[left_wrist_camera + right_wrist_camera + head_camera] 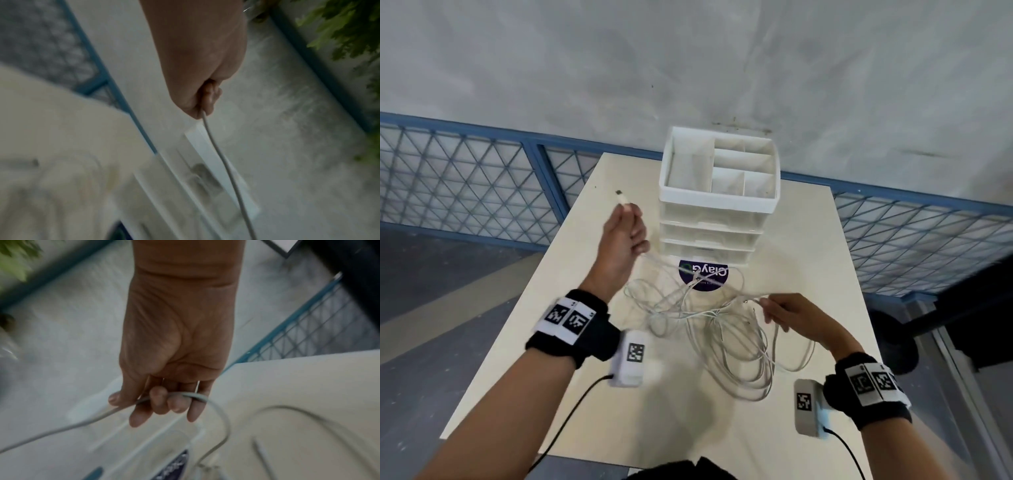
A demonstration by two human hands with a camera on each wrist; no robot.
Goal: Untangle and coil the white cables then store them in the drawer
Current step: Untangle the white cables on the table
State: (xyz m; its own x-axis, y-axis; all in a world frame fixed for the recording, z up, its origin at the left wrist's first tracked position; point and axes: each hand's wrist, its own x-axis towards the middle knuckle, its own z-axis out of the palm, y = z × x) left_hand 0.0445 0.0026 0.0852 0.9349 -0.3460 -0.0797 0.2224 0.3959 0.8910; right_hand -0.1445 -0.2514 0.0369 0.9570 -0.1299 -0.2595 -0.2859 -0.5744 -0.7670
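A tangle of white cables (726,329) lies on the cream table (808,240) in front of a white drawer unit (717,219) whose drawers look closed. My left hand (625,233) is raised left of the unit and grips one cable near its plug (622,197), which sticks out above the fist; the cable (222,162) hangs down from the closed fist (202,97). My right hand (787,313) is low at the tangle's right side, fingers curled round another stretch of cable (191,396).
An open-top organiser tray (722,164) with compartments crowns the drawer unit. A round dark sticker (703,275) lies on the table before it. A blue mesh fence (465,178) runs behind the table, and a dark object (976,308) stands at the right.
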